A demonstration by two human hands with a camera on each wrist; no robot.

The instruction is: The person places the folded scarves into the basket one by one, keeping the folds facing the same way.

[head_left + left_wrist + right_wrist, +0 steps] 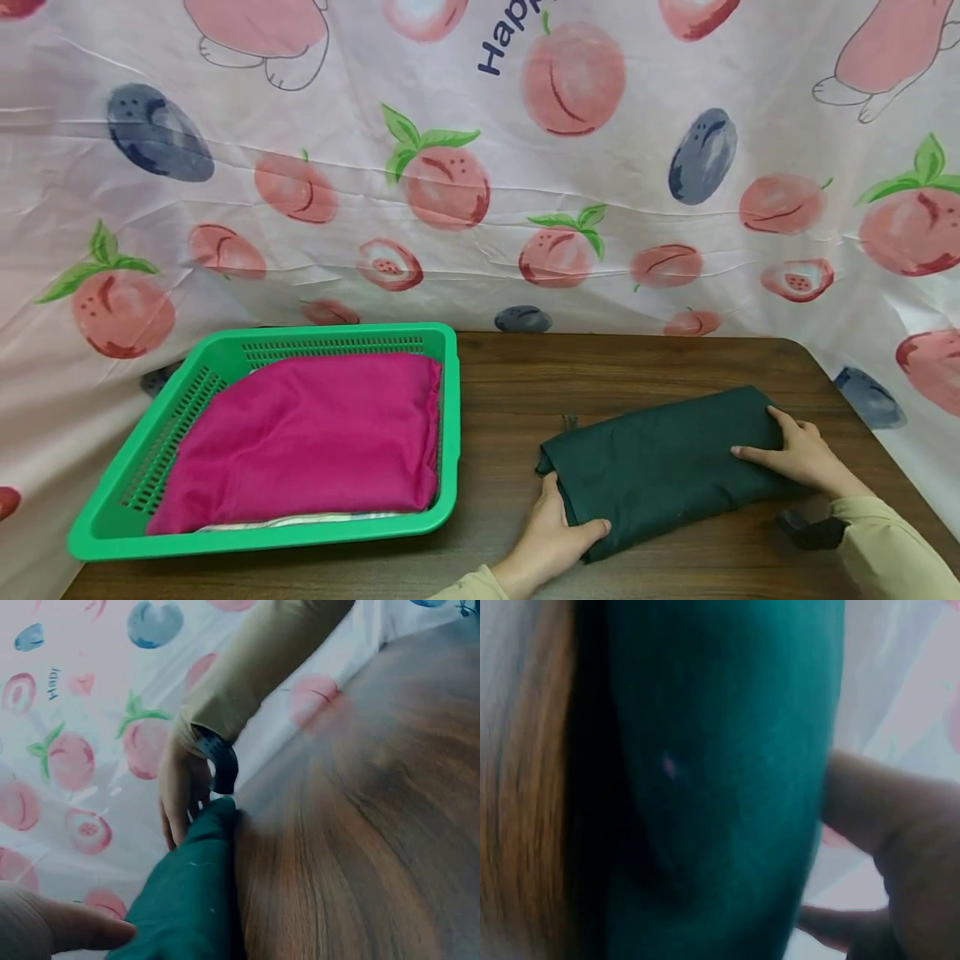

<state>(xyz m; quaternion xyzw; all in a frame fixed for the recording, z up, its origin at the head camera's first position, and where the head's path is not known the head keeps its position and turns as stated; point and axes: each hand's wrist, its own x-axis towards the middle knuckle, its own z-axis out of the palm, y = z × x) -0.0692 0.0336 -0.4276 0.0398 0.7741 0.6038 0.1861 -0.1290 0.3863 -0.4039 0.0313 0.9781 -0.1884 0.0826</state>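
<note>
A dark green cloth (pixel 667 467), folded into a long flat bundle, lies slantwise at the right of the table, a bit of fringe (pixel 570 422) showing behind its left end. My left hand (pixel 553 533) grips that left end, with the thumb over the top near the front corner. At the other end my right hand (pixel 806 454) holds the short edge, thumb lying on the upper face. The left wrist view looks along the bundle's side toward the right hand (pixel 178 787). Close up in the right wrist view, the cloth (pixel 727 765) fills the middle beside my thumb (pixel 870 799).
A green plastic basket (pixel 448 417) with slotted walls stands on the left. Inside lies a folded magenta cloth (pixel 322 433) over a pale cloth (pixel 300 520). Behind the brown wooden table (pixel 510 375) hangs a fruit-print curtain (pixel 465 275). A black strap (pixel 810 530) is at my right wrist.
</note>
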